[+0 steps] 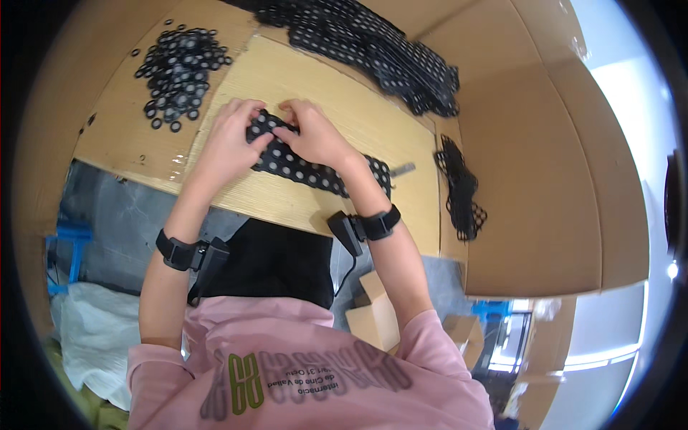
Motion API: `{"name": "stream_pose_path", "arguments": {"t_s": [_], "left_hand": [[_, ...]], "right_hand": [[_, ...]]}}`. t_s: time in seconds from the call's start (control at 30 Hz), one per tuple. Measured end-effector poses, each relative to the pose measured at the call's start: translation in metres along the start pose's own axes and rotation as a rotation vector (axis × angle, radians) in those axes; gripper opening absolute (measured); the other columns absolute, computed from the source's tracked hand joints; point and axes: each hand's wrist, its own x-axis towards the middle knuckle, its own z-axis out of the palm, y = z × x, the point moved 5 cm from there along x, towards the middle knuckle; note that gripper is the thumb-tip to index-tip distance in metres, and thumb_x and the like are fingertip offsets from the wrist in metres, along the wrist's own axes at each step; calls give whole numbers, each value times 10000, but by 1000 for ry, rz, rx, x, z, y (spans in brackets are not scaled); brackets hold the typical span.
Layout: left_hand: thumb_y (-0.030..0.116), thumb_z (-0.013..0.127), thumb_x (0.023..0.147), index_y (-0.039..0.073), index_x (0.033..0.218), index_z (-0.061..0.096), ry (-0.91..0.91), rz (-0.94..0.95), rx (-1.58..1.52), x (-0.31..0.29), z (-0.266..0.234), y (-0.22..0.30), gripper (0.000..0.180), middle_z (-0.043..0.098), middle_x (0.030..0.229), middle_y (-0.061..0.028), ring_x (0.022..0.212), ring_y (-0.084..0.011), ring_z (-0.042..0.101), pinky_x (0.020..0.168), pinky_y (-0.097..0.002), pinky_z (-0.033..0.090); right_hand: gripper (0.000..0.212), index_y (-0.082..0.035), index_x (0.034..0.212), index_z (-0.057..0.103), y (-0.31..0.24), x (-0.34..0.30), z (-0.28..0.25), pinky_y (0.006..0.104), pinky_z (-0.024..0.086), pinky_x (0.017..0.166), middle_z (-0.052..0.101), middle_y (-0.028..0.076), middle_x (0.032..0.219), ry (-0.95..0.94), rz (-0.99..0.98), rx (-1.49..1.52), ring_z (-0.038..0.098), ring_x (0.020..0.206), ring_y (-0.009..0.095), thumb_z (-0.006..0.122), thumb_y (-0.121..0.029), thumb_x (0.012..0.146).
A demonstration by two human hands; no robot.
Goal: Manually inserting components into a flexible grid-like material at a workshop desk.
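A black strip with rows of pale round spots (301,170) lies on the pale yellow board (358,89) in front of me. My left hand (233,140) is closed on the strip's left end, thumb along its near edge and fingers at the far side. My right hand (313,134) holds the same end from the right, its thumb pressed onto the spotted face and its index finger bent at the far edge. Whatever lies right between the fingertips is too small to make out. My right forearm passes over the strip and hides part of it.
A heap of small black rings (179,72) lies at the far left. Spotted black strips (365,46) are piled along the back. A thin black web with holes (459,190) lies at the right, beside a cardboard wall (552,158). A small grey tool (403,169) rests near the strip's right end.
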Motion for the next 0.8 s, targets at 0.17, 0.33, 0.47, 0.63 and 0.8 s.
{"name": "stream_pose_path", "arguments": {"t_s": [0.17,0.33,0.47,0.63,0.8], "left_hand": [[5,727,761,-13,1133,596,-22,-65,-149,0,1,-3,395,604,1046,-137,963,-260,613,837,-343,503],[1,724,767,-19,1106,599,3,-114,-205,4,-2,0,362,630,1015,-134,933,-245,638,847,-341,517],[2,713,761,-32,1011,624,33,-143,-240,8,-6,6,267,658,938,-143,853,-241,657,791,-342,534],[13,724,778,3,1045,647,-92,-185,-153,7,-1,6,278,680,970,-96,882,-177,661,813,-304,512],[-2,702,771,-21,1001,670,-55,-195,-260,8,2,5,233,684,896,-86,861,-152,660,779,-284,515]], "right_hand": [[418,28,1136,587,20,7,15,358,472,812,607,168,972,-306,235,359,567,912,273,759,-162,804],[181,-7,1027,604,11,13,9,244,409,661,513,-23,782,-201,107,525,463,737,73,685,-122,913],[164,8,1012,615,9,7,8,316,472,777,658,97,893,-240,159,669,583,826,170,681,-73,886],[206,44,1049,627,13,-2,6,358,488,856,678,167,1020,-110,45,699,645,942,268,681,-38,868],[230,13,1050,639,22,-6,10,397,478,841,656,181,985,-23,-52,788,609,947,355,694,-59,839]]}}
